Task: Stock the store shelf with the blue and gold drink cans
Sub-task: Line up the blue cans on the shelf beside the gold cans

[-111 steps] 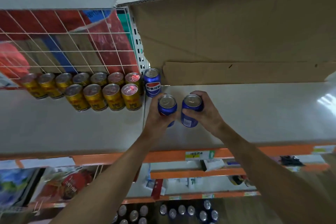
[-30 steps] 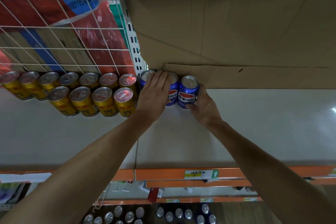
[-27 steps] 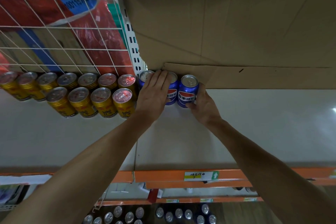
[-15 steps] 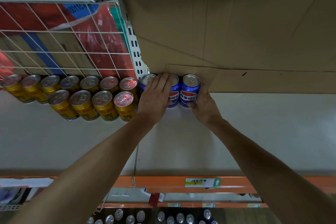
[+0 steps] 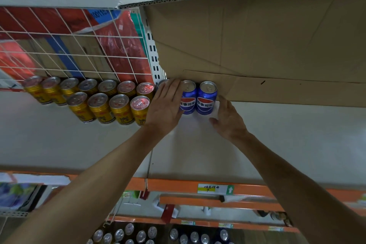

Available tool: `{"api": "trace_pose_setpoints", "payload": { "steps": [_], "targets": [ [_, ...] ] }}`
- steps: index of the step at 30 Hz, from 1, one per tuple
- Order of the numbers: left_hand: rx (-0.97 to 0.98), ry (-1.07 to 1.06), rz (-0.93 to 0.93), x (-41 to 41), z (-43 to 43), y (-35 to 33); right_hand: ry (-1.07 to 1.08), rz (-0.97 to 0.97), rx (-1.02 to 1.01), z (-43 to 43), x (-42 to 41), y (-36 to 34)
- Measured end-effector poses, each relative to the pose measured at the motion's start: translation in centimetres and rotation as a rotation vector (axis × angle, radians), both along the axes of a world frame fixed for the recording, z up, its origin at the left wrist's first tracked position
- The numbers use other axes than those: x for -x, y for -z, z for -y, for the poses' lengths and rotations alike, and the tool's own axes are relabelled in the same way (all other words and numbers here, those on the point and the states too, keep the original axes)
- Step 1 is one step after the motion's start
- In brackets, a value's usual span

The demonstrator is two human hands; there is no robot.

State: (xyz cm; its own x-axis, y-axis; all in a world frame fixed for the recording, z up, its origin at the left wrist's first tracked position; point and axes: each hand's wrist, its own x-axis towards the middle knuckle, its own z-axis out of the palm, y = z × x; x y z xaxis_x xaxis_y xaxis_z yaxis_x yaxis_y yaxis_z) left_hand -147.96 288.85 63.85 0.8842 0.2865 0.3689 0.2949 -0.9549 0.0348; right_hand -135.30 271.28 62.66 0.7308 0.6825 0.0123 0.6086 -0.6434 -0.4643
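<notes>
The left hand (image 5: pixel 165 105) lies flat with straight fingers across the front of the blue cans (image 5: pixel 206 98), covering the leftmost one and holding nothing. The right hand (image 5: pixel 227 119) is spread and relaxed just beside the rightmost can; contact is unclear. The blue cans stand upright at the back of the white shelf (image 5: pixel 277 134), against a cardboard box (image 5: pixel 257 45). Gold cans (image 5: pixel 109 103) sit in two rows to their left, below a wire grid (image 5: pixel 69 45). A price label (image 5: pixel 215 189) marks the orange shelf edge.

You have a big cardboard box (image 5: pixel 257 35) up top. Just left of the box stands a white slotted post (image 5: pixel 152 49), then a wire grid (image 5: pixel 79 35) fronting red packages (image 5: pixel 116 45). Well below the box sits a price label (image 5: pixel 214 189).
</notes>
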Motion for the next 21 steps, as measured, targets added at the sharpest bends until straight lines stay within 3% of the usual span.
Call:
{"api": "trace_pose_setpoints", "payload": {
  "steps": [5,12,21],
  "targets": [
    [-0.003,-0.027,0.054,4.9,2.9,1.5,-0.083,0.109,0.13,1.9,1.7,0.1],
    [0.063,-0.077,-0.072,10.4,6.0,3.7,-0.223,0.176,0.167,2.9,6.5,-0.5],
    [0.111,-0.166,-0.043,21.9,4.4,4.4,-0.4,0.107,0.142,-0.5,16.9,-1.6]
  ]
}}
